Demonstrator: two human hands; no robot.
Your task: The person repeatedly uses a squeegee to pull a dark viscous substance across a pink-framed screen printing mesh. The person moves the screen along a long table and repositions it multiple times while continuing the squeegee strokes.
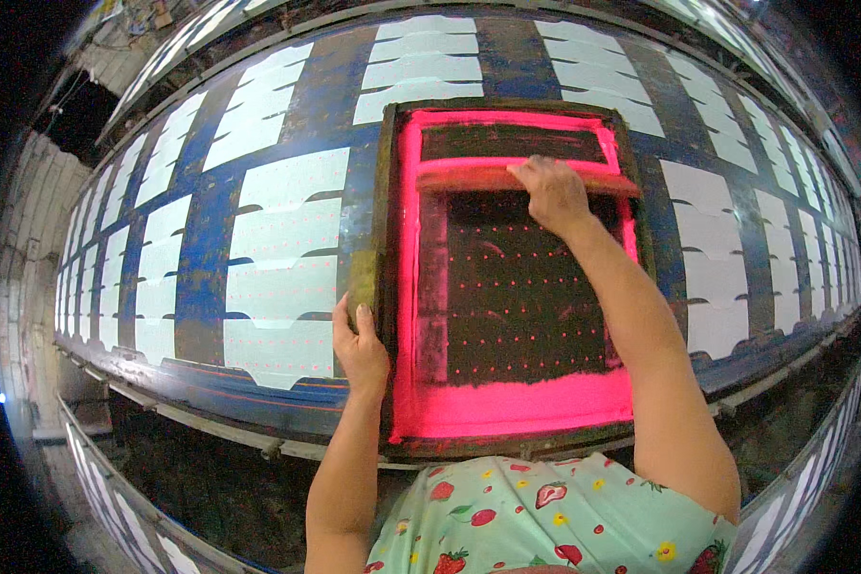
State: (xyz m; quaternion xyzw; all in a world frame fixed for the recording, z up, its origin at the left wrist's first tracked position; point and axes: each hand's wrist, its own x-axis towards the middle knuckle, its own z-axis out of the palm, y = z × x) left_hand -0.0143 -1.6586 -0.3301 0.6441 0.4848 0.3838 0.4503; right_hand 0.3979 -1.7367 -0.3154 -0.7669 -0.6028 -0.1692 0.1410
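Note:
A screen-printing frame point(388, 230) lies on the long table, its dark mesh point(526, 325) dotted with small pink marks. Bright pink ink point(536, 407) forms a thick band across its near end and lines its sides. My right hand point(555, 194) is closed on a squeegee point(483, 180), a long bar smeared with pink, which lies crosswise near the frame's far end. At the frame's left edge my left hand point(361, 356) is closed on the side, by a yellowish patch point(362, 277); part of its grip is hidden.
White cut sheets point(287, 258) lie in overlapping columns on the blue, stained table point(204, 249). The column left of the frame bears rows of faint pink dots. More sheets point(706, 258) lie to the right. A rail point(249, 435) runs along the table's near edge.

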